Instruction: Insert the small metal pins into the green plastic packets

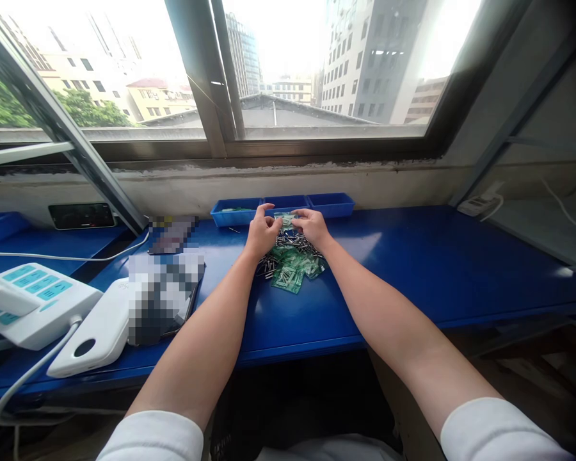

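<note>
Between my two hands, above the pile, is a small clear-and-green plastic bag (pixel 287 221). My left hand (pixel 262 232) pinches its left side, with the index finger raised. My right hand (pixel 312 228) pinches the right side between thumb and fingers. Below them lies a heap of small dark metal pieces (pixel 295 242), shaped like short pins or screws. In front of that heap rest several green plastic bags (pixel 288 275) with small slim pieces inside. What is in the held bag is too small to make out.
Three joined blue bins (pixel 332 205) stand behind my hands by the wall; the left one holds something green. On the left are a white power strip (pixel 38 298), a white power bank (pixel 93 330), a phone (pixel 82 216) and cables. The blue table (pixel 403 269) extends right.
</note>
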Motion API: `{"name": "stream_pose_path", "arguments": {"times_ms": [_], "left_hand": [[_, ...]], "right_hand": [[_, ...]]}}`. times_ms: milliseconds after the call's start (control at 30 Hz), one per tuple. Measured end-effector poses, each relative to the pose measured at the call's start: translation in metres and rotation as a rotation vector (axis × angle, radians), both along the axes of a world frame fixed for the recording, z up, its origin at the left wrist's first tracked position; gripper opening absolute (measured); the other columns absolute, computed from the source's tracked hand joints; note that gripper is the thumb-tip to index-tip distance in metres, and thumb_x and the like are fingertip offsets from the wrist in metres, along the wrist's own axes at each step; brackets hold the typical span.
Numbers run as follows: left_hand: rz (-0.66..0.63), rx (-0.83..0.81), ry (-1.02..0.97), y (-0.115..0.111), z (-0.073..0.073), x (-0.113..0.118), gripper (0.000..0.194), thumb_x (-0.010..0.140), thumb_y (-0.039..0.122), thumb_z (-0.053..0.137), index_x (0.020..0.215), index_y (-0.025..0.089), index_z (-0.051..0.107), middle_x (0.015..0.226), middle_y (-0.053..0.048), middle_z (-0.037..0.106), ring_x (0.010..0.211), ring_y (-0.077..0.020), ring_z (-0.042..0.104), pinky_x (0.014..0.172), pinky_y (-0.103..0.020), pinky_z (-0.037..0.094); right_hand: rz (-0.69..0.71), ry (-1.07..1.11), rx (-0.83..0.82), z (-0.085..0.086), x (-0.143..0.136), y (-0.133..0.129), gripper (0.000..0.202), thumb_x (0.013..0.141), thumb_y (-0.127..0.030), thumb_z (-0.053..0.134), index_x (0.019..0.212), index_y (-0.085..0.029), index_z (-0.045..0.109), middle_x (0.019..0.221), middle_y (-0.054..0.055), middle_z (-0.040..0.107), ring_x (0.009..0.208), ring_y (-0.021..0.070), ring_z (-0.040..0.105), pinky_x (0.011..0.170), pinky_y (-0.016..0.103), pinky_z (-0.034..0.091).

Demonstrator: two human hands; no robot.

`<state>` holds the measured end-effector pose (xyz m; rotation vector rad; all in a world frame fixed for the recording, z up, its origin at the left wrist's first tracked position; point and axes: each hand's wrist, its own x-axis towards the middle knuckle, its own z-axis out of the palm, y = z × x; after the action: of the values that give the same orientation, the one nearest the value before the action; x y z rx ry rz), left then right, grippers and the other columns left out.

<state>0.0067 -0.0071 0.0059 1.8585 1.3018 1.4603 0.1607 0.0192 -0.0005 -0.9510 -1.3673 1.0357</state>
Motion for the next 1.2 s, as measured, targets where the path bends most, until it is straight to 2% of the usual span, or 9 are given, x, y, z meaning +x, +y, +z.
{"name": "stream_pose_path", "arguments": {"times_ms": [167, 333, 433, 567, 700, 800, 900, 1033, 1200], "left_hand": [[-0.018, -0.024, -0.006, -0.002, 0.002, 0.0, 0.033, 0.075, 0.047, 0.062, 0.093, 0.019, 0.064, 0.064, 0.001, 0.062, 0.059, -0.014, 0.057, 0.059, -0.026, 0.043], [-0.063, -0.009, -0.109, 0.004, 0.0, -0.002, 0.037, 0.068, 0.045, 0.068, 0.091, 0.015, 0.068, 0.075, -0.004, 0.067, 0.069, -0.0161, 0.06, 0.067, -0.028, 0.047], [0.048, -0.03, -0.141, 0.011, -0.002, -0.008, 0.032, 0.067, 0.04, 0.066, 0.087, 0.015, 0.069, 0.071, -0.003, 0.066, 0.066, -0.0162, 0.059, 0.066, -0.028, 0.047], [0.332, -0.036, -0.186, 0.019, -0.002, -0.024, 0.026, 0.069, 0.036, 0.06, 0.083, 0.016, 0.069, 0.074, -0.004, 0.067, 0.07, -0.0186, 0.061, 0.069, -0.03, 0.048], [0.44, -0.084, -0.125, 0.022, 0.004, -0.038, 0.04, 0.071, 0.032, 0.056, 0.106, 0.019, 0.068, 0.099, -0.006, 0.07, 0.094, -0.0248, 0.062, 0.089, -0.035, 0.046], [0.471, -0.095, 0.089, 0.024, 0.008, -0.043, 0.058, 0.071, 0.03, 0.054, 0.128, 0.018, 0.056, 0.124, -0.009, 0.061, 0.117, -0.0292, 0.052, 0.102, -0.041, 0.037], [0.532, -0.138, 0.316, 0.028, 0.007, -0.045, 0.067, 0.074, 0.032, 0.051, 0.139, 0.021, 0.042, 0.138, -0.009, 0.049, 0.134, -0.031, 0.034, 0.108, -0.049, 0.027], [0.55, -0.242, 0.486, 0.032, 0.0, -0.046, 0.073, 0.075, 0.037, 0.049, 0.145, 0.025, 0.03, 0.149, -0.009, 0.034, 0.14, -0.0325, 0.017, 0.107, -0.059, 0.019], [0.628, -0.289, 0.566, 0.028, -0.004, -0.044, 0.078, 0.072, 0.044, 0.053, 0.142, 0.018, 0.033, 0.152, -0.019, 0.018, 0.137, -0.0408, 0.017, 0.105, -0.06, 0.02]], "right_hand": [[-0.051, -0.036, 0.045, -0.003, 0.001, 0.001, 0.036, 0.069, -0.026, 0.066, 0.102, -0.014, 0.061, 0.063, -0.001, 0.063, 0.054, 0.0123, 0.056, 0.054, 0.025, 0.047], [-0.038, -0.058, 0.098, -0.005, 0.001, 0.003, 0.036, 0.071, -0.033, 0.067, 0.101, -0.014, 0.062, 0.081, 0.004, 0.069, 0.071, 0.0158, 0.064, 0.066, 0.027, 0.051], [-0.097, -0.116, 0.113, -0.006, 0.002, 0.005, 0.035, 0.073, -0.036, 0.067, 0.099, -0.014, 0.063, 0.084, 0.006, 0.07, 0.079, 0.0184, 0.065, 0.074, 0.03, 0.051], [-0.166, -0.298, 0.142, -0.004, 0.003, 0.0, 0.028, 0.076, -0.035, 0.063, 0.097, -0.015, 0.066, 0.085, 0.006, 0.07, 0.082, 0.0195, 0.066, 0.079, 0.032, 0.05], [-0.16, -0.494, 0.205, -0.002, 0.002, -0.01, 0.025, 0.078, -0.032, 0.062, 0.097, -0.017, 0.067, 0.084, 0.004, 0.07, 0.081, 0.0189, 0.065, 0.078, 0.031, 0.05], [-0.123, -0.592, 0.262, -0.004, 0.0, -0.013, 0.025, 0.079, -0.032, 0.06, 0.098, -0.018, 0.067, 0.084, 0.005, 0.07, 0.08, 0.0186, 0.065, 0.078, 0.031, 0.049], [-0.102, -0.636, 0.281, -0.006, 0.0, -0.012, 0.027, 0.08, -0.034, 0.06, 0.1, -0.018, 0.067, 0.086, 0.005, 0.07, 0.081, 0.0187, 0.065, 0.077, 0.03, 0.049], [-0.1, -0.656, 0.266, -0.005, 0.001, -0.012, 0.027, 0.08, -0.035, 0.06, 0.1, -0.018, 0.067, 0.087, 0.005, 0.07, 0.082, 0.0188, 0.065, 0.078, 0.03, 0.049], [-0.098, -0.675, 0.28, -0.005, -0.001, -0.013, 0.027, 0.081, -0.034, 0.06, 0.101, -0.018, 0.067, 0.087, 0.005, 0.07, 0.082, 0.0186, 0.064, 0.077, 0.03, 0.049]]}}
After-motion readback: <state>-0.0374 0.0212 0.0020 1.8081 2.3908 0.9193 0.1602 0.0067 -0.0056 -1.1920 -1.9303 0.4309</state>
